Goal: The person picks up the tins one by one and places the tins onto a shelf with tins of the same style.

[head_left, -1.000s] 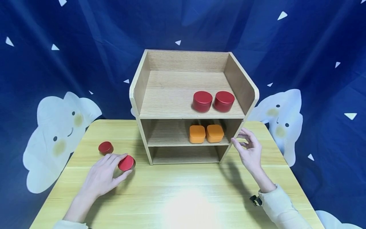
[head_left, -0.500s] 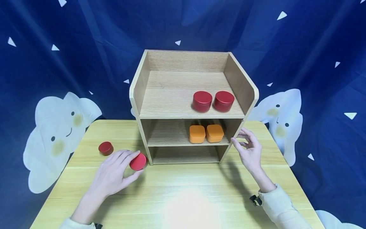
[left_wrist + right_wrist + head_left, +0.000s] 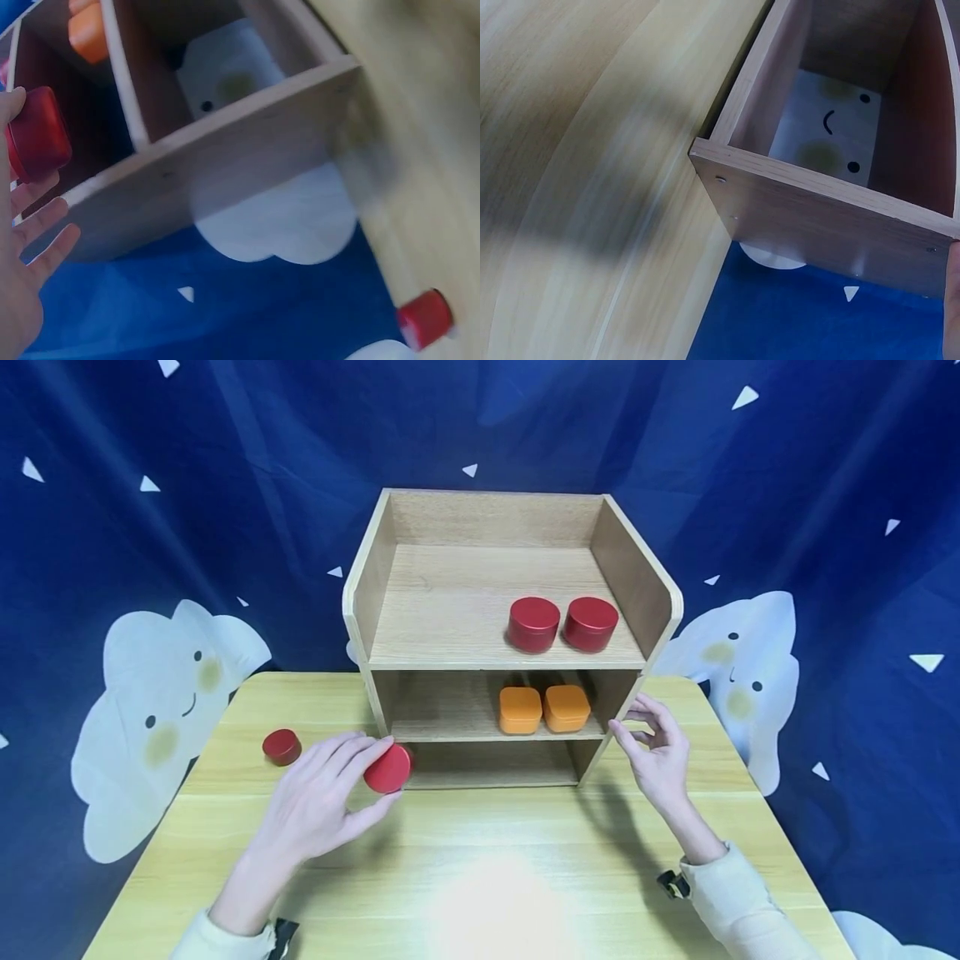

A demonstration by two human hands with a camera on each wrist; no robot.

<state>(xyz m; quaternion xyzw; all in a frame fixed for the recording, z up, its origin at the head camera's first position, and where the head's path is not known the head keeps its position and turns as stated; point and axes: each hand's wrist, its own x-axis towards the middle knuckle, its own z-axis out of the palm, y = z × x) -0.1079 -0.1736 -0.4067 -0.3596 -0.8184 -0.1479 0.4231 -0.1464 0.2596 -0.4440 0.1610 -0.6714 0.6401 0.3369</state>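
My left hand [image 3: 322, 802] pinches a round red tin [image 3: 388, 768] between thumb and fingers, at the left front edge of the wooden shelf unit [image 3: 480, 657]. In the left wrist view the same red tin [image 3: 41, 135] is up beside the shelf's side panel. The right hand [image 3: 656, 752] touches the unit's right side panel with its thumb in front and fingers behind. Two red tins [image 3: 533, 625] stand on the top shelf at the right, and two orange square tins [image 3: 520, 710] sit on the middle shelf below them. Another red tin [image 3: 282, 747] lies on the table at the left.
The shelf unit stands at the back of a light wooden table [image 3: 480, 852]. Its bottom compartment [image 3: 495, 765] sits just above the tabletop. A blue curtain [image 3: 300, 443] with clouds and white triangles hangs behind.
My left hand has carried the red tin to the right and away from me, from the table's left side to the shelf's left edge. My right hand stays at the side panel.
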